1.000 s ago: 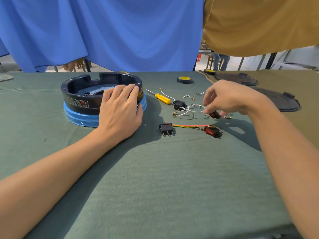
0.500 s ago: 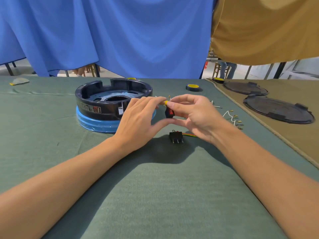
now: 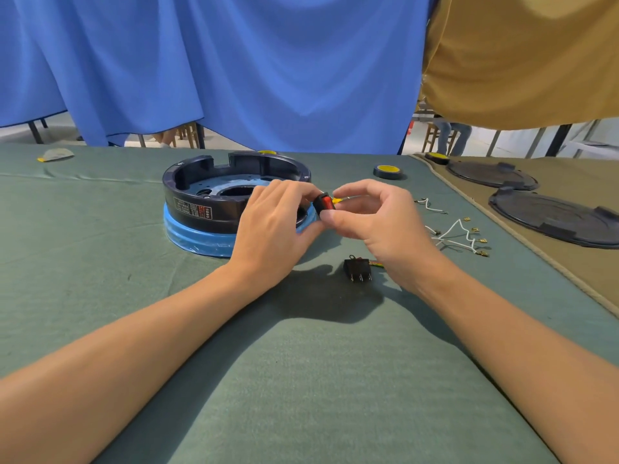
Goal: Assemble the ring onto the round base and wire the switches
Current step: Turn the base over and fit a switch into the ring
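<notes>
Red switch (image 3: 324, 203) is held above the worktop (image 3: 301, 380), just right of the black ring (image 3: 201, 209) seated on the blue round base (image 3: 197, 237). My left hand (image 3: 274, 226) pinches one side and my right hand (image 3: 378, 216) pinches the other (its terminals are hidden from me). I would brace the body with the left and press each connector on squarely, without twisting the tabs.
</notes>
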